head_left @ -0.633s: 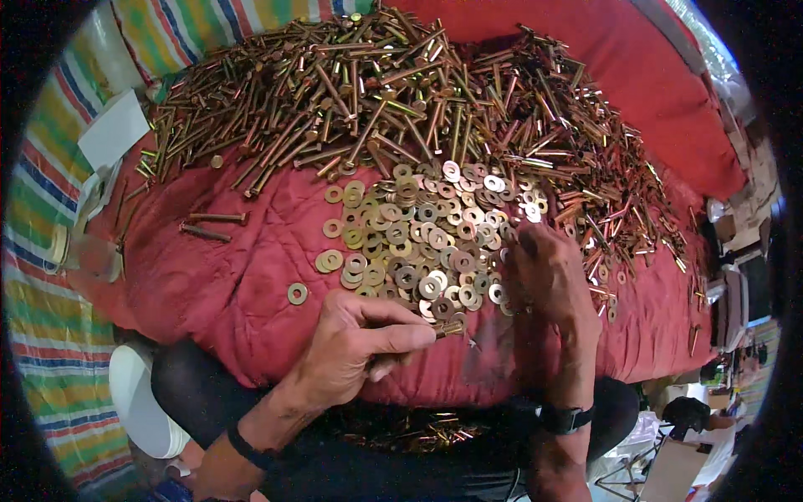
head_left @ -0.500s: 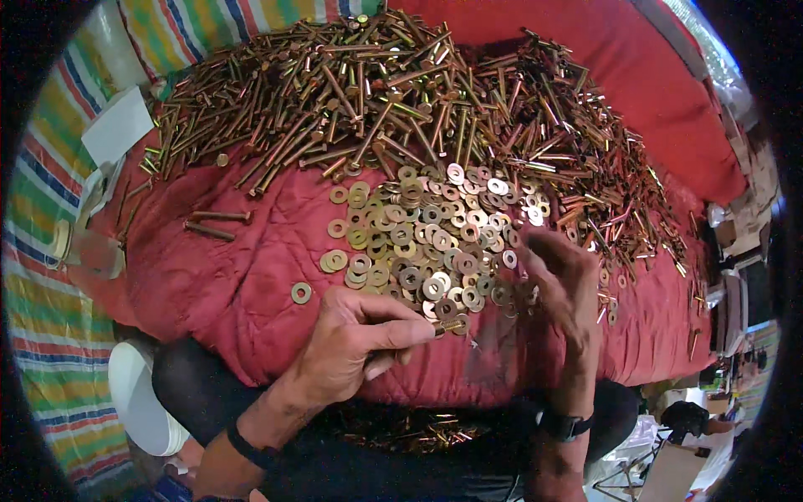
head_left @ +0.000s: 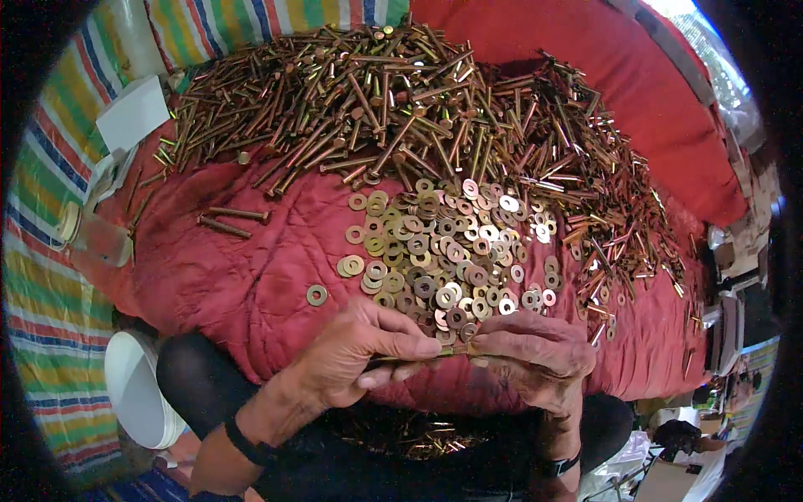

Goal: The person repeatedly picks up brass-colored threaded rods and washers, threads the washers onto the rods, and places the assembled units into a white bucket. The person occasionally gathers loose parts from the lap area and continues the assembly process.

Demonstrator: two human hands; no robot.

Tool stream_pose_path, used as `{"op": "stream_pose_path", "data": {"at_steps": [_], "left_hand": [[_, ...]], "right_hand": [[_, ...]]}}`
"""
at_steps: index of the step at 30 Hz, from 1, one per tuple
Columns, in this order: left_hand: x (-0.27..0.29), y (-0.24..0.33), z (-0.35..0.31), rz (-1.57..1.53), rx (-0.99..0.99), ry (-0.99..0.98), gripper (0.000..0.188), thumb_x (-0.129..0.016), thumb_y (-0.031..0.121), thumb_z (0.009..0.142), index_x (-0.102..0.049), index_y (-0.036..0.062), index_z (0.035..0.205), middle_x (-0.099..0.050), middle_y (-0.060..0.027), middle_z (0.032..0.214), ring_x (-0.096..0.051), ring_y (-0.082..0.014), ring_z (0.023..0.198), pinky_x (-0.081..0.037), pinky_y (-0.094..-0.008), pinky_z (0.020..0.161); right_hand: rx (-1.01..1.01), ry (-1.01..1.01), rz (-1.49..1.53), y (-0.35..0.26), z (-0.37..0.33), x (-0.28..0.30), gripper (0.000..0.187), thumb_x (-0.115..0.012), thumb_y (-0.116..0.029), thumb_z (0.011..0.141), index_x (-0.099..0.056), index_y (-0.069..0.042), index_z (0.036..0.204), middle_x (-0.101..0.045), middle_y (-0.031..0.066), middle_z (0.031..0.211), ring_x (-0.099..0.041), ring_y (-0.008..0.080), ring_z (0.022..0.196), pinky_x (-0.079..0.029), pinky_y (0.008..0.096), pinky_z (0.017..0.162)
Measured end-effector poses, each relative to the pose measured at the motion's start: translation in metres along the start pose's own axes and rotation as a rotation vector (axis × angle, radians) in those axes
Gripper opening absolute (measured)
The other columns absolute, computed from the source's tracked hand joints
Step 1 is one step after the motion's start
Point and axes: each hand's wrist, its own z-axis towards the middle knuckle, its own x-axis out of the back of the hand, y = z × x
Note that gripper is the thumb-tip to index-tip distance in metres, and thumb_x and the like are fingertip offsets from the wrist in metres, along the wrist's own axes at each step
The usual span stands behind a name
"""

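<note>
My left hand [head_left: 355,347] pinches a brass-coloured bolt [head_left: 450,351] between thumb and fingers, its shank lying level and pointing right. Close against the bolt's right end, my right hand [head_left: 539,351] has its thumb and fingers pressed together; what lies between them is hidden. Just beyond both hands spreads a pile of flat round washers [head_left: 456,251] on a red quilted cloth [head_left: 276,276]. One single washer [head_left: 316,294] lies apart, left of the pile. Farther back is a large heap of long hex bolts [head_left: 335,109].
Two loose bolts [head_left: 238,214] lie on the cloth at left. A clear jar [head_left: 100,238] and a white box [head_left: 132,113] stand at the left edge, by a striped sheet [head_left: 54,293]. A white bucket [head_left: 138,385] is at lower left. More bolts [head_left: 427,435] lie below my hands.
My right hand has come from the right side of the washers down and left to the bolt's end. My left hand still holds the bolt; the whole view has shifted slightly.
</note>
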Motion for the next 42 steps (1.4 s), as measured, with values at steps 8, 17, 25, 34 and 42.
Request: {"op": "stream_pose_path", "data": {"at_steps": [8, 17, 25, 34, 42], "left_hand": [[-0.007, -0.002, -0.006, 0.172, -0.155, 0.025, 0.016, -0.078, 0.012, 0.091, -0.077, -0.0032, 0.092, -0.065, -0.0032, 0.064, -0.051, -0.0063, 0.044, -0.032, -0.0221, 0.039], [-0.017, -0.009, -0.003, 1.183, -1.106, 0.196, 0.014, -0.084, 0.011, 0.082, -0.077, 0.0017, 0.089, -0.062, -0.0090, 0.066, -0.061, -0.0205, 0.052, -0.044, -0.0332, 0.047], [-0.017, -0.007, -0.002, 0.888, -0.908, 0.190, 0.010, -0.082, 0.009, 0.085, -0.079, 0.0008, 0.089, -0.070, -0.0084, 0.072, -0.066, -0.0157, 0.061, -0.049, -0.0298, 0.055], [-0.015, 0.002, -0.011, 0.633, -0.412, 0.168, 0.013, -0.080, 0.010, 0.088, -0.080, -0.0020, 0.095, -0.076, -0.0037, 0.079, -0.064, -0.0053, 0.071, -0.050, -0.0235, 0.063], [-0.018, -0.005, -0.004, 0.605, -0.525, 0.131, 0.015, -0.079, 0.015, 0.089, -0.080, -0.0006, 0.089, -0.065, 0.0015, 0.062, -0.048, -0.0032, 0.047, -0.031, -0.0237, 0.043]], "right_hand": [[-0.067, 0.029, -0.145, -0.005, -0.002, -0.005, 0.027, -0.084, -0.009, 0.079, -0.076, -0.003, 0.104, -0.076, 0.0102, 0.096, -0.075, 0.0235, 0.083, -0.060, 0.0324, 0.073], [-0.334, 0.031, -0.093, -0.007, -0.005, -0.015, 0.022, -0.070, -0.022, 0.099, -0.069, 0.000, 0.100, -0.066, 0.0104, 0.079, -0.062, 0.0251, 0.068, -0.048, 0.0362, 0.062], [-0.546, 0.261, 0.268, -0.008, -0.005, -0.015, 0.047, -0.065, -0.041, 0.100, -0.066, 0.001, 0.078, -0.063, 0.0052, 0.071, -0.058, 0.0155, 0.062, -0.042, 0.0298, 0.057], [-0.110, 0.113, -0.084, -0.001, -0.001, -0.012, 0.023, -0.085, -0.012, 0.080, -0.076, 0.000, 0.098, -0.073, 0.0079, 0.082, -0.068, 0.0160, 0.072, -0.052, 0.0294, 0.062], [-0.419, 0.115, 0.027, 0.001, -0.012, -0.010, 0.027, -0.079, -0.020, 0.087, -0.066, 0.002, 0.078, -0.064, 0.0059, 0.069, -0.059, 0.0146, 0.061, -0.043, 0.0304, 0.057]]}}
